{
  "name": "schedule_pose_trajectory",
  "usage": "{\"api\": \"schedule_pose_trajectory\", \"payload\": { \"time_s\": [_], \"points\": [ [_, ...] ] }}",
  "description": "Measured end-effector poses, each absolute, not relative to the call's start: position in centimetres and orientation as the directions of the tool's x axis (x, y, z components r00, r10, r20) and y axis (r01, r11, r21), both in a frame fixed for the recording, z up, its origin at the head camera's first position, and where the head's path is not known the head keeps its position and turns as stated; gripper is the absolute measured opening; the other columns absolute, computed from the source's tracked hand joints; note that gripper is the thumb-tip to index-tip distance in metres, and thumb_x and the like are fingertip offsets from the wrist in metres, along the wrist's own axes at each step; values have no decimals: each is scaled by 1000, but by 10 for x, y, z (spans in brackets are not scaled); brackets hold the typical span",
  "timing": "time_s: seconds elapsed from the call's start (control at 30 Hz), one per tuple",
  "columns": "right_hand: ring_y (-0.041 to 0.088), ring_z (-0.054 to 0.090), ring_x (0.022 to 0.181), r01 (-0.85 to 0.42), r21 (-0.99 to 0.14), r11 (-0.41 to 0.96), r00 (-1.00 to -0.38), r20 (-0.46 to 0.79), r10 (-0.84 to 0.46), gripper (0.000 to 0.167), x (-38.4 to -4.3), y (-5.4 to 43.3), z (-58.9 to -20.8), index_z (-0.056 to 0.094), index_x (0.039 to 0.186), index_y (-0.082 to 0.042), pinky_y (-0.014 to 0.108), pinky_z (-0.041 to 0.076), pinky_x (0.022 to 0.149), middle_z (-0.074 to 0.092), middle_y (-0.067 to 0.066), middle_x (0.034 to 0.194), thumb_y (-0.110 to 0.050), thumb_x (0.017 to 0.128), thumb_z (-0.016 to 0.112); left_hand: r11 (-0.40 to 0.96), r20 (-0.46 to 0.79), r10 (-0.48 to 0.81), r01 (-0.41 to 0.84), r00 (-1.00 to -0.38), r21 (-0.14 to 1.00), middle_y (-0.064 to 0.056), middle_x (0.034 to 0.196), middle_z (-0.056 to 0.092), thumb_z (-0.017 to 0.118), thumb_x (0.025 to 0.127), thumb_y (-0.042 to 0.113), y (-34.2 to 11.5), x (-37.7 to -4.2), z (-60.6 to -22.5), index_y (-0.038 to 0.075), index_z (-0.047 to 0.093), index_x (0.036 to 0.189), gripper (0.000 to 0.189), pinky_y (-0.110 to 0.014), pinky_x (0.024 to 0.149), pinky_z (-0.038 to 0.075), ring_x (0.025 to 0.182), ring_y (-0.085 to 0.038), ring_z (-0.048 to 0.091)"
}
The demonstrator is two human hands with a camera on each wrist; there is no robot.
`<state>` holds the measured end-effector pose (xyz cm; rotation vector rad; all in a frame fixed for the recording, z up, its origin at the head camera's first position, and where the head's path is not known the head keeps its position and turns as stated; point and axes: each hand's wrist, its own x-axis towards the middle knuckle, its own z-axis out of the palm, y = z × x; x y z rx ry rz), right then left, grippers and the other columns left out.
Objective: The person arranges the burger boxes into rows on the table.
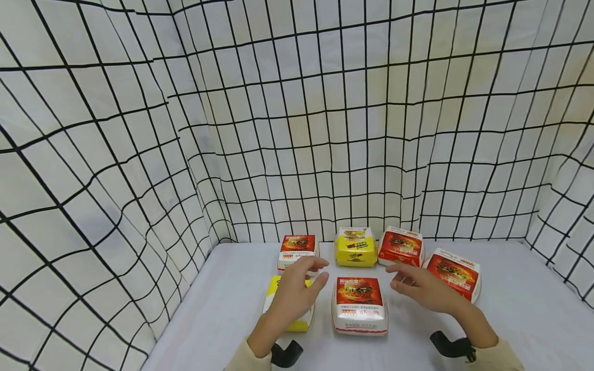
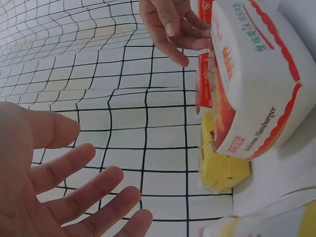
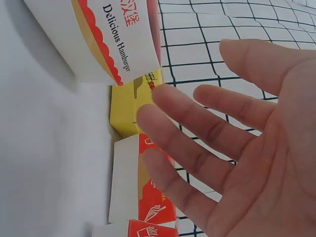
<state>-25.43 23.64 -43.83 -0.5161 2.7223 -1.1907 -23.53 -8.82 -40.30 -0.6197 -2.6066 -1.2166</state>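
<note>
A red and white hamburger box [image 1: 360,309] sits on the white table between my two hands. My left hand [image 1: 295,288] hovers over a yellow and white box [image 1: 300,325], partly hiding it; in the left wrist view its fingers [image 2: 81,185] are spread with nothing in them. On the other side, my right hand [image 1: 424,288] is held up near the front box, its fingers [image 3: 197,143] relaxed and holding nothing. It overlaps a red and white box [image 1: 452,273] on the right in the head view.
Along the back of the table stand a red and white box [image 1: 298,246] at left, a yellow box [image 1: 356,247] in the middle and another red box [image 1: 401,246] beside it. Black grid netting [image 1: 329,144] over white cloth encloses the table's back and sides.
</note>
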Motion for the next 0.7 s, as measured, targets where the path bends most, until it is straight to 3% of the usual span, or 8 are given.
{"api": "schedule_pose_trajectory", "payload": {
  "time_s": [0.37, 0.53, 0.7],
  "points": [
    [18, 62, 98, -324, -746, 581, -925, 121, -360, 38, -257, 223, -443, 64, 131, -13, 23, 55, 78, 70, 6, 114, -34, 99, 67, 585, 495, 235, 528, -837, 615, 2, 103, 73, 65, 100, 19, -95, -263, -361, 13, 70, 117, 19, -33, 83, 57, 94, -13, 67],
    [17, 63, 100, -365, -716, 594, -916, 162, -368, 32, -267, 215, -438, 65, 127, -11, 22, 55, 80, 70, 3, 115, -28, 99, 67, 621, 482, 271, 534, -833, 573, -1, 103, 73, 64, 100, 21, -83, -283, -350, 14, 70, 116, 18, -34, 84, 57, 93, -15, 66],
    [23, 63, 108, -385, -674, 631, -911, 165, -379, 36, -290, 210, -420, 63, 129, -7, 35, 58, 86, 68, 10, 122, -30, 101, 65, 650, 413, 323, 517, -851, 557, -1, 104, 74, 63, 101, 24, -70, -308, -344, 16, 70, 115, 18, -36, 84, 55, 95, -17, 66]
  ]
}}
